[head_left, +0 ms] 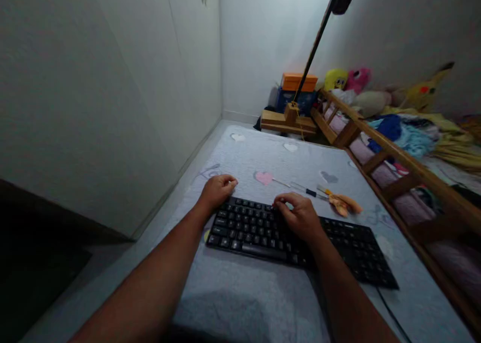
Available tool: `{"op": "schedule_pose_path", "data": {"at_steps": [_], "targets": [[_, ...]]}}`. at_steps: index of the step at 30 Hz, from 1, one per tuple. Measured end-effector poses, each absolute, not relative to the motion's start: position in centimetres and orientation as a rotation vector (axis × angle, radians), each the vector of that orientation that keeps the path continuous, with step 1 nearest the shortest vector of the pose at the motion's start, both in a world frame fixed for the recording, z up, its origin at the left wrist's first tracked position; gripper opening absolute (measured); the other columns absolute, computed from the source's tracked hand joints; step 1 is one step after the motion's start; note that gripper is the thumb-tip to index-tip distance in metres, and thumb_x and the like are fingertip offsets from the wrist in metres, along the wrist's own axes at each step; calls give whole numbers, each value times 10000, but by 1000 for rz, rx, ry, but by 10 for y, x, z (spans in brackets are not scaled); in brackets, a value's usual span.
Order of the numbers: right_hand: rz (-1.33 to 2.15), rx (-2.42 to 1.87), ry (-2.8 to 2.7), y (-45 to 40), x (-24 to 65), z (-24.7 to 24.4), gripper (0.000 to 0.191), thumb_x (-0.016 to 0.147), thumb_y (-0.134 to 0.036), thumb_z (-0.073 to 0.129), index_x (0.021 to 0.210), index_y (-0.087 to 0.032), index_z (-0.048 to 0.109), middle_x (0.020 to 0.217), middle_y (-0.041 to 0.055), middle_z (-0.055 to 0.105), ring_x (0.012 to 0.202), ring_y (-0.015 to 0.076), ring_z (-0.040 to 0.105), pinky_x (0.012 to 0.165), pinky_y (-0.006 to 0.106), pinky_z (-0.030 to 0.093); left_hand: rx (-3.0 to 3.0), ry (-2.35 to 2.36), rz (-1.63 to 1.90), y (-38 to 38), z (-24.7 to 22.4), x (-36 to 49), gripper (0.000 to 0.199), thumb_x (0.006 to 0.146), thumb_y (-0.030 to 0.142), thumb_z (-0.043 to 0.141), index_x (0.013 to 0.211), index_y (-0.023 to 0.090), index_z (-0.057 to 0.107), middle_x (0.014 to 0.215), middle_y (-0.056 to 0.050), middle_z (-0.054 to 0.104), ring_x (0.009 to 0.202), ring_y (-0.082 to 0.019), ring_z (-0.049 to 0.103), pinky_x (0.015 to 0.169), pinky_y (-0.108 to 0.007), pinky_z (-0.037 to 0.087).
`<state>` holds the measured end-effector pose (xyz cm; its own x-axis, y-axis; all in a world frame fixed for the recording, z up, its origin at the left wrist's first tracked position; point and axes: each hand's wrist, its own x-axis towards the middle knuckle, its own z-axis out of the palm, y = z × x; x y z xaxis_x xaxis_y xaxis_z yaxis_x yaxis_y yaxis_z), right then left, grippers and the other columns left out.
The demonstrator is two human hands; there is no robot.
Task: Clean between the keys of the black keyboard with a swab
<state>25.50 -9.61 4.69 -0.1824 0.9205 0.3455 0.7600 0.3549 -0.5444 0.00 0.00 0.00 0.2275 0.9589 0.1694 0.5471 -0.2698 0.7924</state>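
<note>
A black keyboard point(255, 228) lies slightly slanted on a pale sheet with heart prints. Beside its far left corner rests my left hand point(218, 191), fingers curled in and thumb near the index finger; whatever they hold, if anything, is hidden. My right hand point(300, 217) lies over the middle of the keyboard, thumb and index finger pinched together at the far row of keys. What sits in that pinch is too small to make out. The right hand and forearm cover part of the keys.
Past the keyboard lie a thin tool with a black handle point(311, 193), a thin light stick point(280, 183) and a crumpled orange cloth point(343, 204). A cable point(393, 313) runs toward me. A wooden rail point(398, 152) borders the right; a wall point(158, 107) stands left.
</note>
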Motion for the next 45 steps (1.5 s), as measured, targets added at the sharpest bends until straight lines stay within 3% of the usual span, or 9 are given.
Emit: {"op": "schedule_pose_path", "data": {"at_steps": [11, 27, 45], "targets": [[348, -1416, -2049, -83, 248, 54, 154, 839, -180, 565, 785, -208, 707, 769, 33, 751, 728, 182, 691, 735, 295, 482, 1894, 1374, 901, -2, 2, 0, 346, 822, 404, 517, 851, 137, 735, 637, -20, 625, 600, -152, 545, 588, -262, 386], [286, -1366, -2113, -89, 242, 48, 138, 853, -154, 582, 830, -212, 705, 799, 39, 742, 786, 197, 663, 772, 322, 469, 1889, 1393, 900, -2, 1, -1, 336, 822, 399, 527, 863, 142, 739, 648, -18, 641, 595, -147, 552, 593, -258, 396], [395, -1411, -2121, -74, 236, 57, 150, 833, -140, 580, 779, -199, 707, 755, 23, 739, 719, 166, 667, 728, 280, 459, 1879, 1384, 912, -2, -1, -1, 323, 828, 398, 526, 836, 148, 731, 615, -4, 600, 573, -137, 526, 570, -250, 365]]}}
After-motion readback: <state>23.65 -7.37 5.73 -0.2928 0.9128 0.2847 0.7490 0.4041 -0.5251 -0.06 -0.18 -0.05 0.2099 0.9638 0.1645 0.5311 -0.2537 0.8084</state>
